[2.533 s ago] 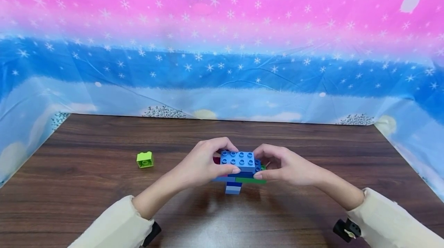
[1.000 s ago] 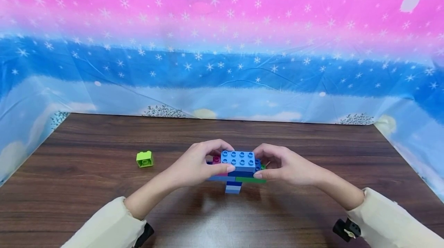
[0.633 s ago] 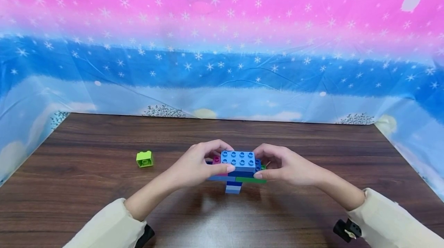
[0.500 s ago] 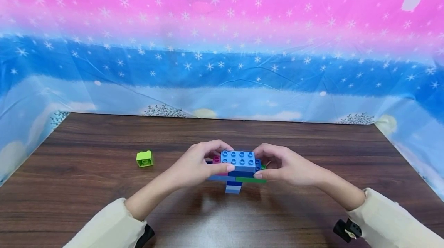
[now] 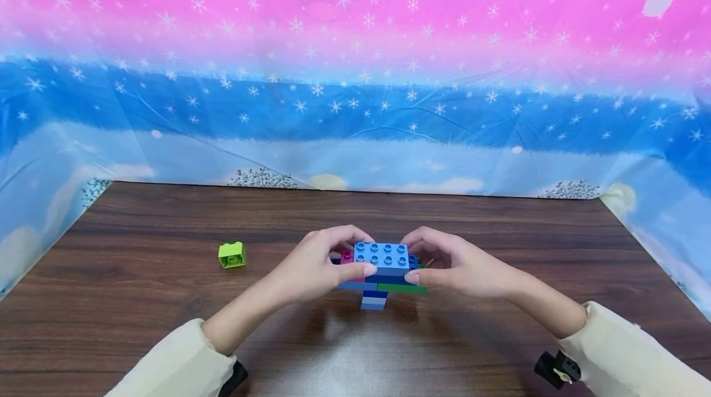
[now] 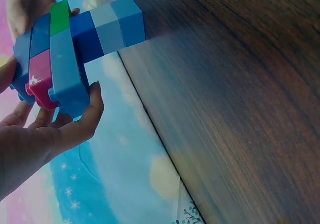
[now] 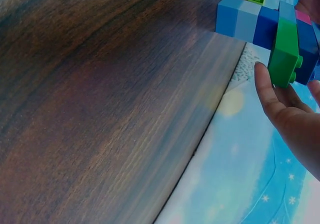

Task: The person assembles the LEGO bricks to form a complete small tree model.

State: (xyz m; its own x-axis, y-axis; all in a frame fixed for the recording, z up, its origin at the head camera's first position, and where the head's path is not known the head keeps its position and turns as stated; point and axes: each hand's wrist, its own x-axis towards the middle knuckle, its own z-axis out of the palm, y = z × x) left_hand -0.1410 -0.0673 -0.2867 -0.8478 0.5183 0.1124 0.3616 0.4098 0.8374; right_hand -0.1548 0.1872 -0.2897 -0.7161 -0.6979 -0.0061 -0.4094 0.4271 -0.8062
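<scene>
A toy-brick build stands upright on the table, topped by a light blue eight-stud brick (image 5: 381, 258). Below that brick lie a dark blue brick (image 7: 307, 51) and a pink brick (image 6: 42, 77), then a light blue brick (image 6: 66, 66) beside a green brick (image 7: 284, 54). A narrow column of blue bricks (image 5: 374, 301) forms the base. My left hand (image 5: 311, 266) holds the top brick's left end, thumb at the front and fingers behind. From the right, my right hand (image 5: 466, 267) grips the build, its thumb against the dark blue brick. Some fingertips are hidden behind the bricks.
A loose lime green brick (image 5: 231, 255) lies on its side on the brown wooden table (image 5: 166, 218), left of the hands. A pink and blue snowflake-patterned cloth (image 5: 355, 107) hangs along the back and both sides of the table.
My left hand has shifted slightly left, uncovering part of the pink brick. More recently my right hand has moved a little left, bringing its thumb closer to the top brick. The build stays put.
</scene>
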